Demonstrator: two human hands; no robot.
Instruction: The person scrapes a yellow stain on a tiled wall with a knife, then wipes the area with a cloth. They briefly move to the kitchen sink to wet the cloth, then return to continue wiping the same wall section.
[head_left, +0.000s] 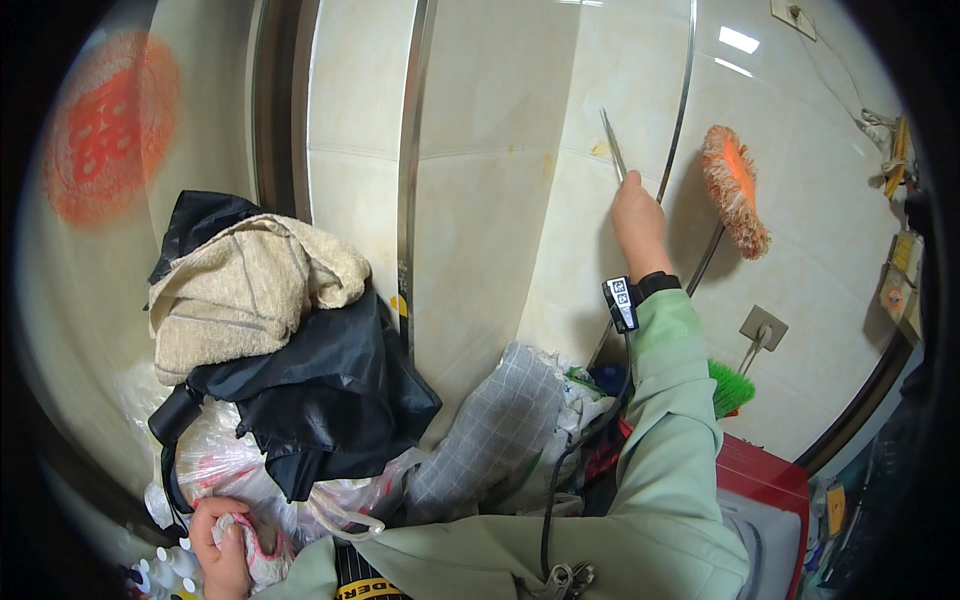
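My right hand (640, 221), stretched out towards the tiled wall (495, 150), grips a thin metal tool (612, 142) that looks like a blade seen edge-on. Its tip points up near a yellow stain (600, 149) on a tile; whether it touches the wall I cannot tell. A black strap with a small device (621, 304) sits on that wrist. Low at the left, my left hand (217, 551) is closed around a crumpled white cloth with a pink edge (262, 551). Just above that hand hangs a black folding umbrella (337, 390), with a beige towel (232, 292) draped over it.
Plastic bags (232, 442) and a grey checked fabric bundle (495, 427) lie low ahead. An orange mop head (731, 191) leans on the wall, above a socket (763, 328) and green brush bristles (727, 386). A red-edged appliance (765, 472) stands right; bottles (169, 566) stand lower left.
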